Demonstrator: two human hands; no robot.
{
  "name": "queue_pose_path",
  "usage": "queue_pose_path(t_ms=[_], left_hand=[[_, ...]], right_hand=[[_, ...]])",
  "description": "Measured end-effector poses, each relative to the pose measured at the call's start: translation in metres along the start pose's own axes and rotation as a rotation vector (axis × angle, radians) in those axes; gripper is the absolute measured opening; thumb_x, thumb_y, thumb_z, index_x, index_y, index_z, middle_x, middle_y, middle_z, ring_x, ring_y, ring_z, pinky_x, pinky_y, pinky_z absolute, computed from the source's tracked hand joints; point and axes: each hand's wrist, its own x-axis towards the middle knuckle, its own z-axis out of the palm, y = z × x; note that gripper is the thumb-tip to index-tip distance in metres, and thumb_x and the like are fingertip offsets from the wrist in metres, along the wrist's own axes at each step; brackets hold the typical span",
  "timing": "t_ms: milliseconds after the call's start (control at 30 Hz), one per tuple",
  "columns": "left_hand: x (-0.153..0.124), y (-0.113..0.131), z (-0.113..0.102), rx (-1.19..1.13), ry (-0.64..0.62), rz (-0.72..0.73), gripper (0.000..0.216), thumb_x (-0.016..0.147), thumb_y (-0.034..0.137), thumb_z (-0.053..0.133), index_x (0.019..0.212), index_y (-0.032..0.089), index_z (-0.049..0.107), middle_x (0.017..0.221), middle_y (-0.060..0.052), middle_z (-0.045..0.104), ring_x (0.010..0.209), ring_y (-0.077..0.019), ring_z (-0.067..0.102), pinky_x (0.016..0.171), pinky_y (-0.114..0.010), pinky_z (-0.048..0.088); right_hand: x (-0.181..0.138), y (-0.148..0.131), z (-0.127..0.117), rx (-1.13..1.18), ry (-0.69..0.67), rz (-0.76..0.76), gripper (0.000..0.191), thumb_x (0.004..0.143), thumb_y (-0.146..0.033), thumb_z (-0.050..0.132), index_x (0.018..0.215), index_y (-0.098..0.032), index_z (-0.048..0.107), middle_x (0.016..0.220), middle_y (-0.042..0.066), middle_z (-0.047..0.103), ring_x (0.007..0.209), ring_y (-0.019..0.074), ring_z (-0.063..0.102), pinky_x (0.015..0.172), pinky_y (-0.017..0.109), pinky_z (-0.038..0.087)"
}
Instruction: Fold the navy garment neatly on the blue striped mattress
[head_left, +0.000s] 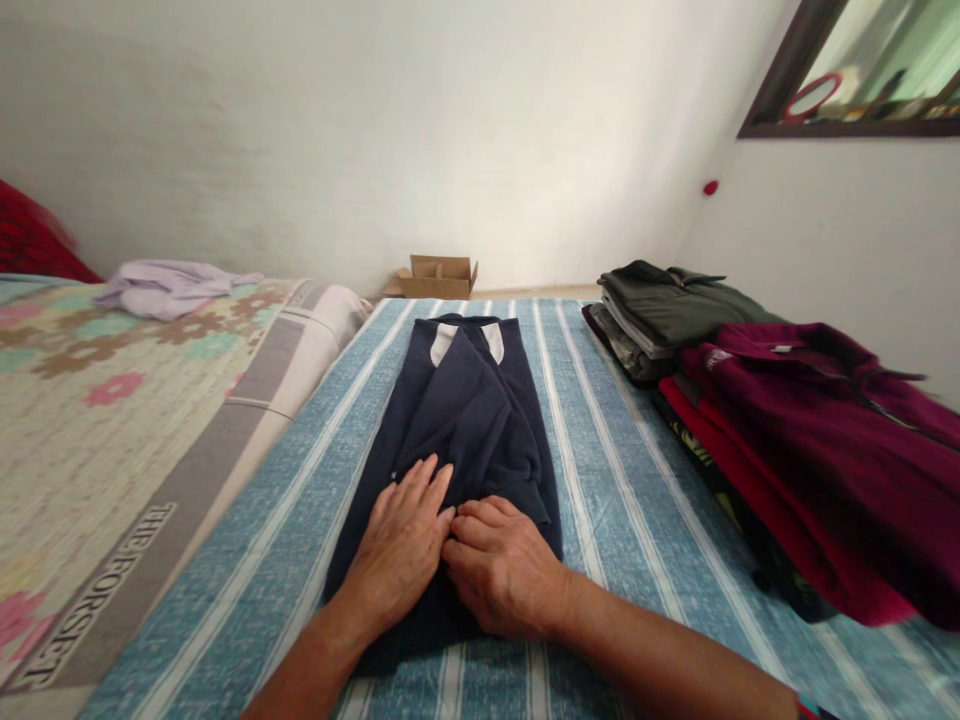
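A navy long-sleeved top with white patches near its collar lies lengthwise on the blue striped cloth. Its sides are folded inward, and a sleeve lies across its middle. My left hand rests flat on the lower part of the top, fingers stretched out. Right beside it, my right hand has its fingers curled and closed on the fabric. The two hands touch near the thumbs. My right fingertips are partly hidden under the hand. Below both hands, the hem end of the top spreads toward me.
On the right, a stack of folded clothes has a maroon jacket on top. Behind it is another stack topped by a dark green garment. An open cardboard box stands by the wall. At left, a lilac cloth lies on a flowered bedspread.
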Motion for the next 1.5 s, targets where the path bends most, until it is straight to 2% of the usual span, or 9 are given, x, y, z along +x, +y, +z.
queue_pose_path(t_ms=[633,1033,1500], left_hand=[[0.0009,0.0012,-0.0026,0.003,-0.009,-0.004,0.047,0.091,0.028,0.031,0.132,0.012,0.046,0.141,-0.015,0.042,0.131,-0.0259,0.038,0.1,-0.045,0.036],[0.0002,-0.0001,0.0001,-0.037,0.034,-0.003,0.046,0.091,0.029,0.032,0.132,0.015,0.046,0.141,-0.013,0.044,0.131,-0.0244,0.037,0.102,-0.043,0.034],[0.0011,0.0013,-0.0021,-0.008,-0.008,-0.004,0.046,0.09,0.027,0.033,0.132,0.012,0.046,0.141,-0.014,0.042,0.131,-0.0251,0.037,0.102,-0.044,0.035]], right_hand=[[-0.0005,-0.0005,-0.0003,-0.021,-0.013,0.0,0.01,0.085,-0.021,0.047,0.084,-0.016,0.056,0.085,0.005,0.061,0.091,0.0199,0.052,0.082,0.034,0.039],[-0.0003,-0.0011,-0.0016,-0.01,0.001,0.0,0.01,0.085,-0.02,0.047,0.086,-0.016,0.056,0.086,0.006,0.061,0.093,0.0196,0.051,0.084,0.034,0.039],[-0.0002,-0.0002,-0.0014,-0.016,-0.012,0.001,0.012,0.086,-0.021,0.046,0.086,-0.016,0.057,0.087,0.006,0.061,0.093,0.0206,0.051,0.083,0.034,0.039]])
